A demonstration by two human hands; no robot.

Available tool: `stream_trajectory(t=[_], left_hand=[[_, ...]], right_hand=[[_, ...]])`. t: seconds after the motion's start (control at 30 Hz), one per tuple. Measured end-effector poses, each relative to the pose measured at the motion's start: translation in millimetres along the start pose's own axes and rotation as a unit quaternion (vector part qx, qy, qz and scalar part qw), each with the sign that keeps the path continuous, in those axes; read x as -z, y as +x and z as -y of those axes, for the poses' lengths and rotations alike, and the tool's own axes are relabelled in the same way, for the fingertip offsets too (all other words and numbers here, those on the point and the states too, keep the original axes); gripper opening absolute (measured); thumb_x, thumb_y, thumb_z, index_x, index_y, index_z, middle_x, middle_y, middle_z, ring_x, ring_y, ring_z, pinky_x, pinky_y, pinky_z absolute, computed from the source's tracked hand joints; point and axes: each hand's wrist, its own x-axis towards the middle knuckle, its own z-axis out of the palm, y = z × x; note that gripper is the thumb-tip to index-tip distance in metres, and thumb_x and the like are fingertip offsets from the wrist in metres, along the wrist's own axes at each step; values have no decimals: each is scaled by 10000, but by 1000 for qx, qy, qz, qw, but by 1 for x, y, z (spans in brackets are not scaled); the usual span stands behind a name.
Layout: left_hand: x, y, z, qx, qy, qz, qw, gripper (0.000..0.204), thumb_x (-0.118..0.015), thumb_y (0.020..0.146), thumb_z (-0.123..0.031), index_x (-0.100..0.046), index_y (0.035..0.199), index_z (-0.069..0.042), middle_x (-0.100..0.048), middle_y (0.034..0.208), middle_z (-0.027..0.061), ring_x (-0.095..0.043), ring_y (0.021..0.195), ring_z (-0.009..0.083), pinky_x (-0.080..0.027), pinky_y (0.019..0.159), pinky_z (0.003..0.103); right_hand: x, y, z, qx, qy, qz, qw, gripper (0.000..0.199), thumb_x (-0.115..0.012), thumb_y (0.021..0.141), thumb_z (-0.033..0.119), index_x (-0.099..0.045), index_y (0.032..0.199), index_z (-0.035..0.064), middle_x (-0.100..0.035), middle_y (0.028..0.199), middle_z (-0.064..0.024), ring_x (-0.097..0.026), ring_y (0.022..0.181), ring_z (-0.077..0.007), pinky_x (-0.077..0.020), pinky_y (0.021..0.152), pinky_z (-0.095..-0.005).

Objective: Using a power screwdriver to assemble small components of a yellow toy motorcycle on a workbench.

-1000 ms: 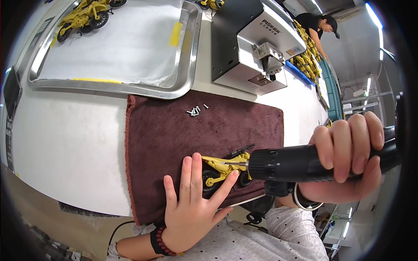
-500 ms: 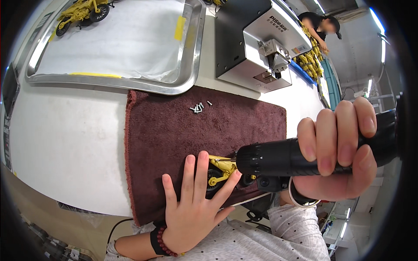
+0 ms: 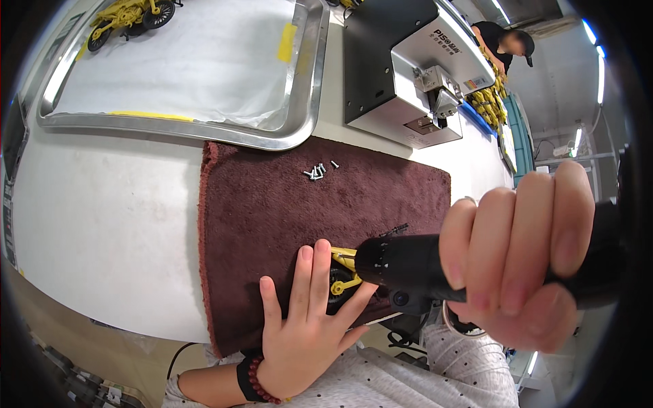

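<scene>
My right hand [image 3: 517, 245] wraps round a black electric screwdriver [image 3: 408, 266]. Its front end points left over a yellow toy motorcycle [image 3: 345, 258] and hides much of it, the bit's tip included. The motorcycle lies on its side on a dark brown cloth [image 3: 272, 197], one black wheel showing. Spread flat with fingers apart, my left hand [image 3: 306, 306] rests against the motorcycle and the cloth. Several small silver screws [image 3: 317, 172] lie farther up the cloth. A small black part [image 3: 394, 230] is partly visible behind the screwdriver.
At the far left stands a metal tray [image 3: 204, 130] lined with white paper, with a yellow toy motorcycle [image 3: 132, 19] in it. A grey and black box-shaped machine [image 3: 401, 75] stands beyond the cloth. Farther right, a person [image 3: 503, 47] is beside a heap of yellow parts [image 3: 488, 105].
My right hand and the screwdriver have come a little left and lower, covering more of the motorcycle. My left hand stays spread in place. The view has shifted slightly.
</scene>
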Motion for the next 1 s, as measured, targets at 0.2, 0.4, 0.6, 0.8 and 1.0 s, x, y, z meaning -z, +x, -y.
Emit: stream_trajectory(t=[0.2, 0.4, 0.6, 0.8, 1.0], left_hand=[[-4, -1, -1, 9, 3, -22, 1000, 722, -538, 700, -647, -349, 1364, -435, -404, 1388, 190, -400, 1289, 264, -136, 1054, 594], [-3, -2, -1, 2, 3, -24, 1000, 740, -541, 703, -644, -333, 1378, -423, -410, 1382, 195, -391, 1295, 272, -150, 1053, 591], [0, 0, -3, 13, 5, -21, 1000, 758, -568, 679, -629, -346, 1373, -419, -410, 1380, 202, -392, 1293, 279, -162, 1048, 590], [2, 1, -1, 1, -3, -21, 1000, 791, -615, 639, -612, -368, 1365, -415, -400, 1381, 220, -387, 1293, 297, -165, 1048, 589], [4, 1, -2, -2, 2, -26, 1000, 859, -647, 598, -621, -354, 1379, -413, -378, 1393, 233, -371, 1302, 314, -146, 1056, 587]], right_hand=[[-1, 4, -10, 30, -18, 44, 998, 319, -660, 746, -27, -412, 899, 102, -522, 693, -18, -565, 549, -156, -444, 569, -283], [-1, 9, -3, 1, -35, 33, 999, 286, -612, 752, -35, -409, 902, 100, -519, 696, -25, -559, 554, -153, -438, 573, -285], [1, 3, -6, 11, -13, 24, 1000, 274, -588, 752, -35, -405, 908, 97, -519, 701, -29, -557, 587, -157, -432, 595, -296], [6, -2, -10, 57, 48, 59, 995, 303, -633, 763, 7, -442, 977, 103, -535, 717, -18, -557, 591, -149, -437, 598, -295], [10, -28, 5, 223, 65, -65, 971, 404, -690, 759, 84, -441, 1075, 55, -541, 778, -1, -534, 565, -107, -436, 573, -262]])
